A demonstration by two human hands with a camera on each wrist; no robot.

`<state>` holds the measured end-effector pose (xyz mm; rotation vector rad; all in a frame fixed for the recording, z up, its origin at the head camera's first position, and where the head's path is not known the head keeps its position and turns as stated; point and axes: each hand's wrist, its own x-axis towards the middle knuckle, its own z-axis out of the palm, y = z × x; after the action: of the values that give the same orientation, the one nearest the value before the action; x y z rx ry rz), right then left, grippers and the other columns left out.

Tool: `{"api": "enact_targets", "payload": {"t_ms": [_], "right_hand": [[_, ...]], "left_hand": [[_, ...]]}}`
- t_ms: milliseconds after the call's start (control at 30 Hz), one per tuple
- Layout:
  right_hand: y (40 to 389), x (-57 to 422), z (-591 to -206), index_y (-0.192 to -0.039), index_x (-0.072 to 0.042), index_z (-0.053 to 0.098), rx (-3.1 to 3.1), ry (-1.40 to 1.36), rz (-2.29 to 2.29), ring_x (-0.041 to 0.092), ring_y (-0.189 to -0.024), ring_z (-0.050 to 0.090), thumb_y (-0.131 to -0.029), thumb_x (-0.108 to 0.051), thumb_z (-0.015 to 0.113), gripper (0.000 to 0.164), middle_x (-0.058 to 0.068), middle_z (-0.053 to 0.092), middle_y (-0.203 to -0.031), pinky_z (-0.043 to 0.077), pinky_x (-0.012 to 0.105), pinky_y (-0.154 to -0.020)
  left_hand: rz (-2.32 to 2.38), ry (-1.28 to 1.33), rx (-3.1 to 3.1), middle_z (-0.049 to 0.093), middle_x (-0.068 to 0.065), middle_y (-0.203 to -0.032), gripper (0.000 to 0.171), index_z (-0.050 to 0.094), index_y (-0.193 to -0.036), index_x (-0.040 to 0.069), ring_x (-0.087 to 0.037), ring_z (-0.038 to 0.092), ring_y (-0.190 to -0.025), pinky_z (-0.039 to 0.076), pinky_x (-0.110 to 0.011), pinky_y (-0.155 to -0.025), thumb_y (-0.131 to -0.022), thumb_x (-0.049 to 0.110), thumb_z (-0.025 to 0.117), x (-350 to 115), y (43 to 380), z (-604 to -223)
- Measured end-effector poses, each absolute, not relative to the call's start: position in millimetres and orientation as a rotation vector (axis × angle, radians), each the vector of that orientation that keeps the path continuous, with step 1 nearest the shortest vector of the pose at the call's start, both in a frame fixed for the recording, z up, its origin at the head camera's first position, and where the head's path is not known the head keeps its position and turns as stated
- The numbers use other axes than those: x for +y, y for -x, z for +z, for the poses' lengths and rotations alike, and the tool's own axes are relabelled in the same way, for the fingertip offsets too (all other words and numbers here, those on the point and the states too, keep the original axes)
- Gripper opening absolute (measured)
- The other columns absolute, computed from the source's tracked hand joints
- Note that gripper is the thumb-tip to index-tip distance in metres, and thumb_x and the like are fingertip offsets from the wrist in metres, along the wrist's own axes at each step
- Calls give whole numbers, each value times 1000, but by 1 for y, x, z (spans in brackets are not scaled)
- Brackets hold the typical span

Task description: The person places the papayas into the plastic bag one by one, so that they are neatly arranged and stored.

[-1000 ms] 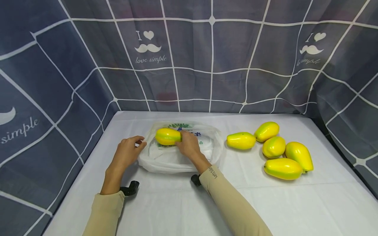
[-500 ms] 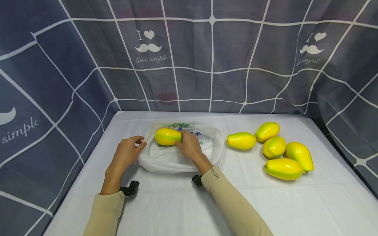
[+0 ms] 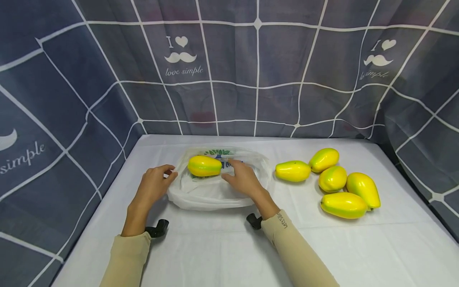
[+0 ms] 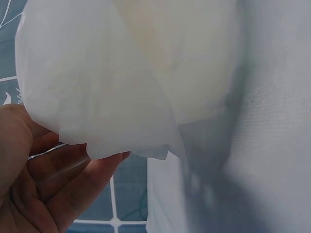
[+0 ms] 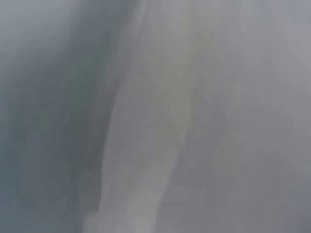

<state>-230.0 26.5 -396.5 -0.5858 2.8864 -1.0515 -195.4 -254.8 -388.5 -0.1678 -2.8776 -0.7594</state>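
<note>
A white plastic bag (image 3: 211, 203) with green and blue print lies spread open on the table, its rim raised. One yellow papaya (image 3: 204, 166) rests inside it, toward the left. My left hand (image 3: 154, 185) pinches the bag's left rim; in the left wrist view the thin film (image 4: 97, 87) passes between thumb and fingers (image 4: 87, 189). Just right of the papaya, my right hand (image 3: 245, 177) hovers over the bag with thumb and fingers spread apart, holding nothing. The right wrist view is blurred, showing only pale bag film (image 5: 141, 136).
Several more papayas lie in a group to the right, the nearest single papaya (image 3: 293, 171) close to the bag and another papaya (image 3: 344, 205) at the front. A white cloth covers the table (image 3: 215, 247). Dark gridded curtains (image 3: 229, 71) stand behind and at both sides.
My right hand has let go of the papaya and drawn back to the right, fingers opening. The papaya stays in the bag. My left hand has kept its place at the rim.
</note>
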Motion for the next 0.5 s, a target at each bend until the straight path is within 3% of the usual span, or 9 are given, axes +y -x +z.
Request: {"api": "enact_targets", "payload": {"t_ms": [500], "right_hand": [[203, 90, -382, -131, 1, 61, 2983, 786, -1127, 31, -123, 56, -94, -28, 69, 48, 14, 62, -130, 41, 46, -103]], "left_hand": [[-763, 151, -2899, 68, -23, -108, 36, 62, -125, -7, -38, 65, -93, 49, -52, -83, -99, 18, 59, -252, 197, -390]]}}
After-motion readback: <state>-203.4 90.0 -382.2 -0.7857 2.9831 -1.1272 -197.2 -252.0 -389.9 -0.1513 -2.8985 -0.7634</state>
